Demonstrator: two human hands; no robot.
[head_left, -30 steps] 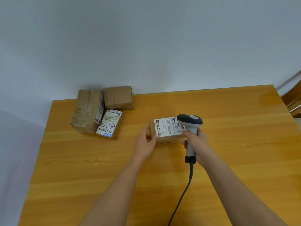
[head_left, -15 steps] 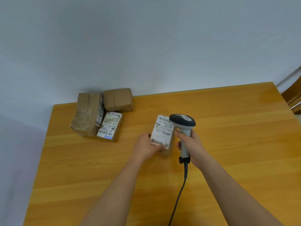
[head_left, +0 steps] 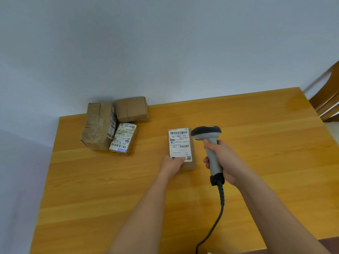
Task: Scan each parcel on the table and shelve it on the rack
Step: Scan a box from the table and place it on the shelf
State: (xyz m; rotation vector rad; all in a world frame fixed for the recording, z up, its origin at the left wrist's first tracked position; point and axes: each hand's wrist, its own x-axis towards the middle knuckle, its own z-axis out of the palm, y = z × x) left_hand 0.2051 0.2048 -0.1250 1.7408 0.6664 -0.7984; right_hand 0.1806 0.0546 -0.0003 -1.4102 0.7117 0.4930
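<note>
A parcel [head_left: 180, 147] is turned label-up for scanning at mid-surface [head_left: 256, 162].

Since a second ago it has been rotated lengthwise, its near end pinched by the left grip [head_left: 171, 165]; the right grip [head_left: 222, 162] is wrapped round the scanner [head_left: 209, 143]. Three parcels [head_left: 113, 125] wait at the far left corner; no containers are seen.

Wooden counter [head_left: 256, 162], honey-coloured grain, set against a plain pale grey wall [head_left: 165, 43]. Wooden chair back [head_left: 328, 99] stands at the counter's far right edge.

"507-P802 T70", "P802" on parcel label [head_left: 180, 145]
</note>
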